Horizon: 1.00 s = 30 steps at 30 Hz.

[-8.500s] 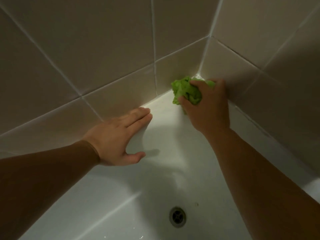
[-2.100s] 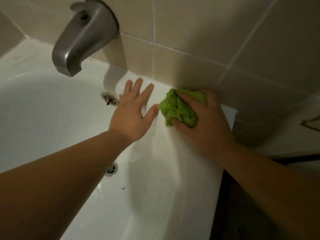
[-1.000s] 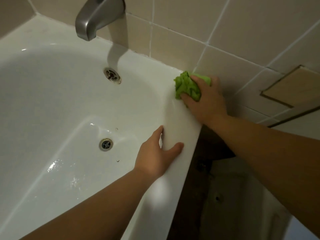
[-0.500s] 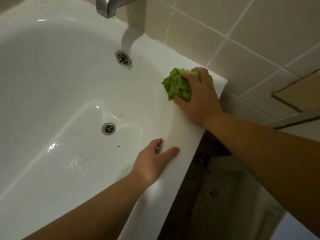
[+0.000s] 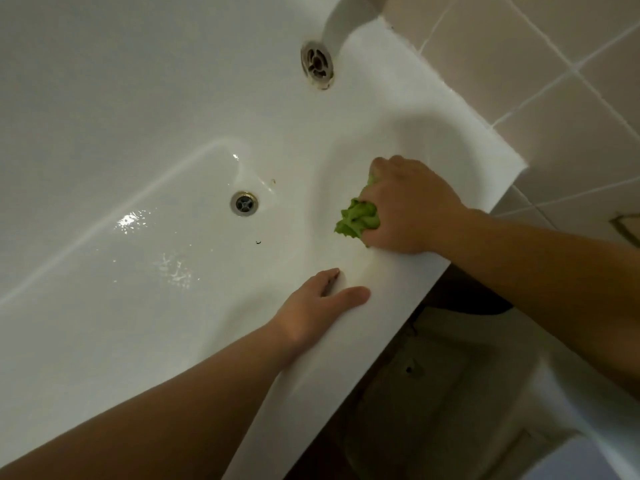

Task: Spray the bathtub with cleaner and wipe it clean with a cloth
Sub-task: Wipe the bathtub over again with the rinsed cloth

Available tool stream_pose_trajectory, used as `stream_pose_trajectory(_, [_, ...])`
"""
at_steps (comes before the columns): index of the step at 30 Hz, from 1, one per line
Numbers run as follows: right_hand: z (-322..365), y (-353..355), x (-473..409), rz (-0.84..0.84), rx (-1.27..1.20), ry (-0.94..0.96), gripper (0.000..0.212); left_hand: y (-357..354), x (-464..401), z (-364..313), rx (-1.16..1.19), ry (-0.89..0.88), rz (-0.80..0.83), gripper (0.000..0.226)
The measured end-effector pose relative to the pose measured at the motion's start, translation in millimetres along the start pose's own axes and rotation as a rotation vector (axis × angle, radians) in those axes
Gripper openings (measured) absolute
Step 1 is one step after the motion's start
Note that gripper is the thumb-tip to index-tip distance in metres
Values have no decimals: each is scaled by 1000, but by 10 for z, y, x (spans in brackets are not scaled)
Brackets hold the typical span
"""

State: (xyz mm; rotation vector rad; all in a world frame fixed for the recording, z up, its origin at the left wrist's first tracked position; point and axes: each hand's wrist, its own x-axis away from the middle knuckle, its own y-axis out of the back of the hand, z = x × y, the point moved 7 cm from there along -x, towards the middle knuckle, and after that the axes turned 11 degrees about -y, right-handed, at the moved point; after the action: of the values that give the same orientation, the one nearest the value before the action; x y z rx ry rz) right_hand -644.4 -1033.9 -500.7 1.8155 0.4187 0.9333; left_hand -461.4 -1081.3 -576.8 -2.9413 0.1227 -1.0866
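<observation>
White enamel fills most of the view: we look down into the bathtub (image 5: 145, 98) from its near corner. Our right hand (image 5: 407, 206) is closed around a crumpled green cloth (image 5: 356, 220), fingers curled over it, and presses it against the inner wall of the tub just below the rim. The cloth bulges out on the left side of the fist; the rest is hidden under the hand.

Our left hand (image 5: 317, 304) holds nothing. It lies flat and spread on the rim, thumb on top of the ledge, fingers bent over the inner edge so their tips are partly hidden. The two hands are near each other but apart.

On the tub floor we note the round metal drain (image 5: 244, 203), with wet glints to its left and below it, and a few small dark specks close by. Higher on the end wall sits the overflow fitting (image 5: 317, 64), stained around its ring. Beige tiles (image 5: 554, 81) with pale grout meet the tub's end ledge at upper right. Below the outer edge the space is dark and unclear.
</observation>
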Motion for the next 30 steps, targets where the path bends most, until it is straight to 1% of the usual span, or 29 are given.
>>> stream_pose_trajectory(3, [171, -94, -9, 232, 53, 83, 60, 5, -8, 67, 19, 19, 2, 104])
stream_pose_trajectory(5, [203, -121, -16, 352, 55, 130, 64, 1, -21, 112, 16, 39, 19, 105])
stream_pose_trajectory(7, [177, -132, -99, 426, 93, 150, 65, -5, -32, 147, 5, 55, 40, 111])
stream_pose_trajectory(9, [188, -178, -229, 455, 174, 138, 65, -5, -44, 199, 13, 73, 48, 118])
stream_pose_trajectory(11, [299, -307, -309, 503, 229, 119, 63, -2, -47, 248, 28, 83, 46, 120])
stream_pose_trajectory(13, [459, -462, -284, 614, 204, 133, 61, 17, -37, 302, 21, 79, 45, 121])
stream_pose_trajectory(15, [537, -521, -185, 708, 116, 171, 63, 34, -11, 393, 20, 80, 52, 121])
stream_pose_trajectory(18, [448, -486, -164, 768, 61, 179, 69, 81, 18, 564, 23, 77, 63, 117])
stream_pose_trajectory(20, [450, -581, -299, 767, 139, 153, 68, 145, 31, 705, 22, 73, 46, 114])
stream_pose_trajectory(23, [663, -894, -477, 778, 218, 114, 71, 221, 63, 978, 39, 122, 8, 102])
stream_pose_trajectory(26, [860, -1052, -375, 849, 128, 136, 77, 274, 81, 1232, 34, 160, -17, 87])
stream_pose_trajectory(29, [751, -821, -181, 907, -10, 183, 74, 321, 108, 1411, 11, 179, -36, 83])
stream_pose_trajectory(30, [676, -762, -172, 912, -15, 186, 73, 336, 121, 1468, 8, 189, -42, 80])
